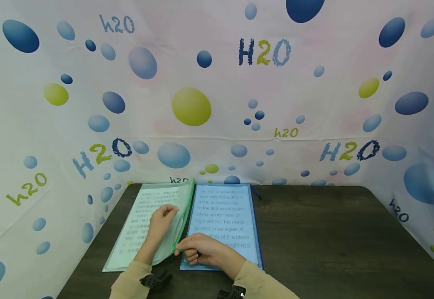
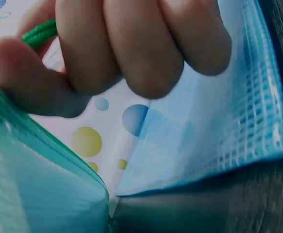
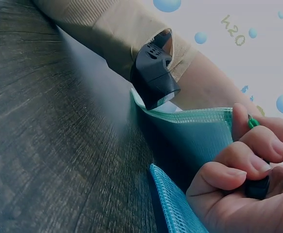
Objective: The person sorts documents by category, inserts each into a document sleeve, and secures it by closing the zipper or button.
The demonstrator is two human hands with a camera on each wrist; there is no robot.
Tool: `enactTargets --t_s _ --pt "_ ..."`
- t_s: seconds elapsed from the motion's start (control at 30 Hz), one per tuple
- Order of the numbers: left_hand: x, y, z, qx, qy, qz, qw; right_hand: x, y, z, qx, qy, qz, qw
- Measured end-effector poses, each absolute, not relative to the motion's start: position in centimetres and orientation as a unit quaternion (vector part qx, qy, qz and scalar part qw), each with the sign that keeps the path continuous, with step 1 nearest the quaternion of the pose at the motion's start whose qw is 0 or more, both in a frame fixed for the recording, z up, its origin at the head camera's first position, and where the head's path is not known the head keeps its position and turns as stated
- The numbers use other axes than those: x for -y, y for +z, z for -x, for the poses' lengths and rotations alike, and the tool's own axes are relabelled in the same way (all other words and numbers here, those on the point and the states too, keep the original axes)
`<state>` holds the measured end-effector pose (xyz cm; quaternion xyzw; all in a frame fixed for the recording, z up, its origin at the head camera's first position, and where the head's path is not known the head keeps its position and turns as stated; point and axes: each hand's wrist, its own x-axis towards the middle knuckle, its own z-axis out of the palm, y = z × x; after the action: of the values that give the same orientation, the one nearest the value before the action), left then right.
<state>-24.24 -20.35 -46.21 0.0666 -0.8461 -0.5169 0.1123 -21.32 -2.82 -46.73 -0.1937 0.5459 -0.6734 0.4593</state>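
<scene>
A green mesh zip folder [image 1: 147, 224] with a printed sheet in it lies on the left, its right edge raised off the table. At its near right corner my right hand [image 1: 207, 251] pinches the green zipper pull [image 3: 253, 122] between thumb and forefinger, other fingers curled. The left wrist view shows these fingers [image 2: 141, 53] close up, with the green pull [image 2: 39, 34] between them. My left hand [image 1: 161, 222] is over the green folder near its raised edge, fingers bent. Whether it grips the folder is hidden.
A blue mesh zip folder [image 1: 220, 220] with an English text sheet lies just right of the green one, partly under my right hand. Its dark blue pull [image 1: 256, 192] sticks out at the far corner. The dark wooden table [image 1: 314, 241] extends right. A patterned backdrop [image 1: 217, 83] stands behind.
</scene>
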Motion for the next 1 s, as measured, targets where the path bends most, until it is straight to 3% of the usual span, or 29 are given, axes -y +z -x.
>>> enactTargets --t_s 0.33,0.53,0.77,1.0 --pt "21.1 -45.1 21.9 0.718 -0.689 -0.089 0.05 2.8 -46.6 21.4 -0.545 -0.693 0.15 0.447" --pt "22.8 -45.1 19.2 0.577 -0.816 -0.028 -0.019 3.0 -46.7 21.3 -0.535 -0.696 0.146 0.455" --pt "25.1 -46.0 16.8 0.317 -0.912 0.159 -0.205 3.1 -46.9 21.2 -0.523 -0.704 0.138 0.46" --pt "25.3 -47.7 15.5 0.227 -0.851 0.273 -0.387 3.1 -46.8 21.1 -0.507 -0.719 0.129 0.457"
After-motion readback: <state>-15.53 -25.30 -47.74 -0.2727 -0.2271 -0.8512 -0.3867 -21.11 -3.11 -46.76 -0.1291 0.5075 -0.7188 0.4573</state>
